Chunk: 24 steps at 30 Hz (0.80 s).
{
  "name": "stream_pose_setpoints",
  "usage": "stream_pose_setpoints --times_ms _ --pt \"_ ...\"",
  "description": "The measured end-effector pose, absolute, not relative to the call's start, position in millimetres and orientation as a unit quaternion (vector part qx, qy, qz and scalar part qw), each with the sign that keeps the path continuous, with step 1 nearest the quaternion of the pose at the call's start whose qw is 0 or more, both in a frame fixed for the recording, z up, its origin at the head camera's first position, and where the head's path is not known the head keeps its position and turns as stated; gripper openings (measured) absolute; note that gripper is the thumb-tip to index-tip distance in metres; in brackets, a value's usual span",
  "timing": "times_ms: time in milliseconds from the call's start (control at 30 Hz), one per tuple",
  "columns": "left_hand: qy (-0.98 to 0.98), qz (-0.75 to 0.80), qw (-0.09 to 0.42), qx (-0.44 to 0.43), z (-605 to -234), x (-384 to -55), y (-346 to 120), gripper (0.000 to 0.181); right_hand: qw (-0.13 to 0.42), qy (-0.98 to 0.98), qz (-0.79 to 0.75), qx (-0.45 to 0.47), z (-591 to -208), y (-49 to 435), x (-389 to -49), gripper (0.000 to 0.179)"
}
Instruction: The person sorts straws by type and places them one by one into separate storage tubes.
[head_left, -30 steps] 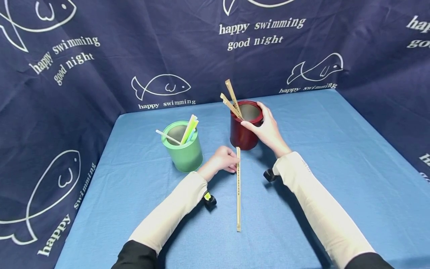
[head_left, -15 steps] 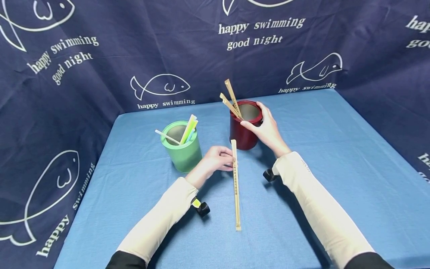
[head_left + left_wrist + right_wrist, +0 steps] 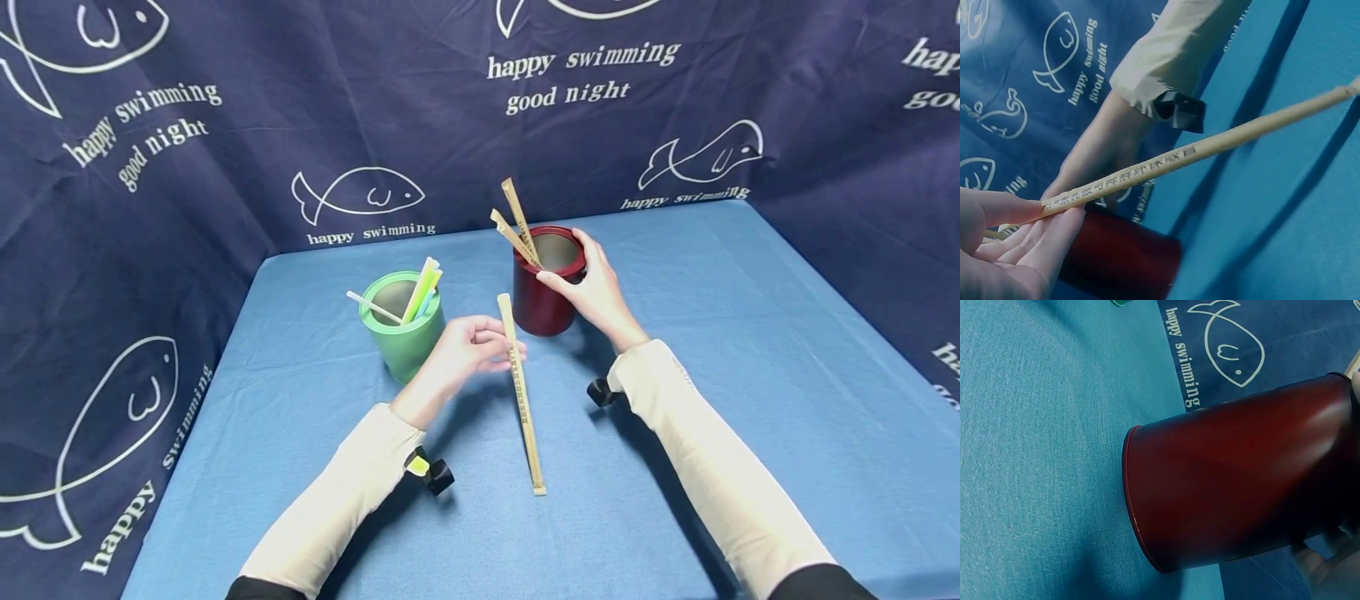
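Note:
My left hand (image 3: 468, 350) pinches a paper-wrapped straw (image 3: 522, 400) near its upper end, between thumb and fingers. The straw slants, its upper end toward the red canister and its lower end toward me; printed characters run along the wrapper (image 3: 1141, 170) in the left wrist view. My right hand (image 3: 596, 292) grips the rim of the dark red canister (image 3: 543, 304), thumb at the front and fingers at the far right side. Two wrapped straws (image 3: 517, 221) lean out of the canister's left side. In the right wrist view the canister wall (image 3: 1235, 481) fills the middle.
A green canister (image 3: 408, 342) with several coloured straws (image 3: 423, 292) stands to the left, just behind my left hand. Blue cloth (image 3: 750, 375) covers the table. A dark blue printed curtain (image 3: 450, 108) hangs behind it.
My left hand has lifted the wrapped straw off the cloth and moved left and slightly away, tilting the straw's upper end left. My right hand stays on the red canister.

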<state>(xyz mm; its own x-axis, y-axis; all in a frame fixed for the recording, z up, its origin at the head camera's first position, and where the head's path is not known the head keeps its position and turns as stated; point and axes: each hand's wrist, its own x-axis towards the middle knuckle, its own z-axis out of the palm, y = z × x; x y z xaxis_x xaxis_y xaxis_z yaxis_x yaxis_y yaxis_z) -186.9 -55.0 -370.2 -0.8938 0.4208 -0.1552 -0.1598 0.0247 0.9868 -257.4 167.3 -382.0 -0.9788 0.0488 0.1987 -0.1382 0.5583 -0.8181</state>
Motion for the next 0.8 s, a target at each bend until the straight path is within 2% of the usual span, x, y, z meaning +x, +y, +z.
stream_pose_setpoints --times_ms 433,600,800 --pt "0.72 0.674 0.067 0.15 -323.2 -181.1 -62.8 0.021 0.097 -0.876 0.471 0.025 -382.1 166.9 -257.9 0.093" --pt "0.71 0.68 -0.013 0.183 -307.3 -178.1 -64.4 0.02 0.094 -0.877 0.471 0.026 -381.6 167.2 -257.8 0.093" --pt "0.724 0.643 -0.132 0.212 -290.4 -175.8 -62.1 0.018 0.094 -0.879 0.467 0.026 -381.1 167.3 -258.0 0.093"
